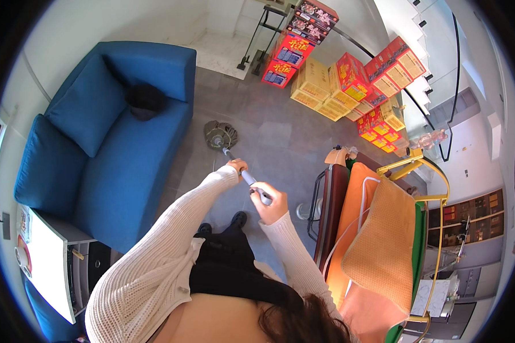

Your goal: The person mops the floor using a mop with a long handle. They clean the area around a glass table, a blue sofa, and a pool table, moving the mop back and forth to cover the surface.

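A mop with a light grey handle (248, 177) slants away from me across the grey tiled floor (263, 114). Its round, dark grey-green head (220, 135) rests on the tiles near the front of the blue sofa (111, 166). My left hand (237, 166) is closed round the handle lower down, nearer the mop head. Close to the handle's top end, my right hand (270, 202) grips it too. Both arms wear cream knitted sleeves.
A dark furry thing (145, 102) lies on the sofa. Stacked red and yellow cartons (349, 80) stand at the far right beside a glass-sided staircase. Right of me is a yellow-framed bed with orange covers (377, 228). A white side cabinet (48, 263) stands at left.
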A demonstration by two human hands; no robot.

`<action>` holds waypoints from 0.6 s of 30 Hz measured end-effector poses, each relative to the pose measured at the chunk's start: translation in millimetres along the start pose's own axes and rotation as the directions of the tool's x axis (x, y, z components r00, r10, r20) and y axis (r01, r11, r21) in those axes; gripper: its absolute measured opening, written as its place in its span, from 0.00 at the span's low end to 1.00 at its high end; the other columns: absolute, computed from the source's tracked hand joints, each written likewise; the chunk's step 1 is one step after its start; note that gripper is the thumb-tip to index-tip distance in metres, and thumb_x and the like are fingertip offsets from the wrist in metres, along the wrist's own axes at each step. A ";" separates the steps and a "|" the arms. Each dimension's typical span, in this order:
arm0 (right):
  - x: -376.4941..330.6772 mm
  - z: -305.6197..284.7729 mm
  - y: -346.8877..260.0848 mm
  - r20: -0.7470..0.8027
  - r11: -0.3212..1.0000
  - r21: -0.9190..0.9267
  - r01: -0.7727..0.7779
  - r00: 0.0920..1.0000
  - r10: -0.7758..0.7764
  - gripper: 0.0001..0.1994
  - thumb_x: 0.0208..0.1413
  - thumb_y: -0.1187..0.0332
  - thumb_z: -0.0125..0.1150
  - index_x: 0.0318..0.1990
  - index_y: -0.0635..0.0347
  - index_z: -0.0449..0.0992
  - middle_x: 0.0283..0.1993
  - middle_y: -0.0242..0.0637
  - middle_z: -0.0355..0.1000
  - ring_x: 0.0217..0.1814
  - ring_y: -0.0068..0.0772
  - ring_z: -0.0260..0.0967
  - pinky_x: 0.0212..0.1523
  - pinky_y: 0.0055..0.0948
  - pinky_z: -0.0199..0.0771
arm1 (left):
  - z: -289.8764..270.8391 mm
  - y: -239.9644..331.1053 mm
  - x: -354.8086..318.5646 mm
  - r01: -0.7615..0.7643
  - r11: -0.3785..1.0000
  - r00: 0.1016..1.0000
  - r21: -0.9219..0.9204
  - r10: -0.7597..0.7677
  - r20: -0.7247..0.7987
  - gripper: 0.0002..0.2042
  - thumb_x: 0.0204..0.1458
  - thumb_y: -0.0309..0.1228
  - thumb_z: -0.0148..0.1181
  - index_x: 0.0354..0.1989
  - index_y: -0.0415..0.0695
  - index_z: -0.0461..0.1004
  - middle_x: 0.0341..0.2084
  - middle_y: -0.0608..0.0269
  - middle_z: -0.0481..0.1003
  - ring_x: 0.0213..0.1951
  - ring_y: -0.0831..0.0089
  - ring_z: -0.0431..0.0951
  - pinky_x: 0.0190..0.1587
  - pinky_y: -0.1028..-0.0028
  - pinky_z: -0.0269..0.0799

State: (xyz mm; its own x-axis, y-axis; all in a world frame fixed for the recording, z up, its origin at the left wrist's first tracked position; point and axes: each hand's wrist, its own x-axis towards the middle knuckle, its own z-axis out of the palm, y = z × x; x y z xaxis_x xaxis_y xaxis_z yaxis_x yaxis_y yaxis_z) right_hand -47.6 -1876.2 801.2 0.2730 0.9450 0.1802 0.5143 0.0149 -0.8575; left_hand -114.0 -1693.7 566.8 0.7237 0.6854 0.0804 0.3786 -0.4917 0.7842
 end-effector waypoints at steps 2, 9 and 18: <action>4.0 -12.9 -5.4 -0.026 0.997 0.032 -0.065 0.997 0.066 0.09 0.47 0.73 0.58 0.37 0.62 0.75 0.24 0.37 0.73 0.26 0.22 0.71 0.29 0.22 0.68 | -0.7 26.3 -6.0 -0.004 0.998 0.992 0.065 0.012 -0.127 0.11 0.38 0.30 0.63 0.32 0.47 0.72 0.31 0.61 0.72 0.38 0.57 0.75 0.55 0.61 0.64; 30.4 -73.8 3.5 -0.202 0.996 0.089 -0.003 0.979 0.021 0.06 0.46 0.74 0.54 0.25 0.69 0.74 0.20 0.31 0.67 0.24 0.17 0.63 0.24 0.20 0.60 | -29.7 110.7 -15.3 0.184 0.976 0.983 0.121 -0.185 -0.001 0.12 0.44 0.41 0.61 0.29 0.46 0.74 0.27 0.55 0.76 0.36 0.55 0.76 0.53 0.63 0.67; 51.9 -65.8 -2.9 0.084 0.702 0.710 -0.050 0.996 -0.014 0.13 0.50 0.76 0.39 0.14 0.63 0.60 0.14 0.47 0.64 0.18 0.42 0.64 0.38 0.40 0.69 | -37.0 137.6 -72.7 0.476 0.876 0.879 -0.080 -0.475 0.040 0.11 0.45 0.38 0.61 0.32 0.44 0.76 0.25 0.54 0.77 0.32 0.57 0.78 0.37 0.63 0.73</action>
State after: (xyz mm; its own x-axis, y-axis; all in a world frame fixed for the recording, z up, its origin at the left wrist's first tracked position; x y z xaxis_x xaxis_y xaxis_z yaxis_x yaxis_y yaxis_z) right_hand 18.7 -1848.6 844.7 0.1966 0.9688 0.1507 -0.2300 0.1950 -0.9535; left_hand -135.9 -1791.4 691.6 0.4795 0.8147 -0.3261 0.6299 -0.0609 0.7743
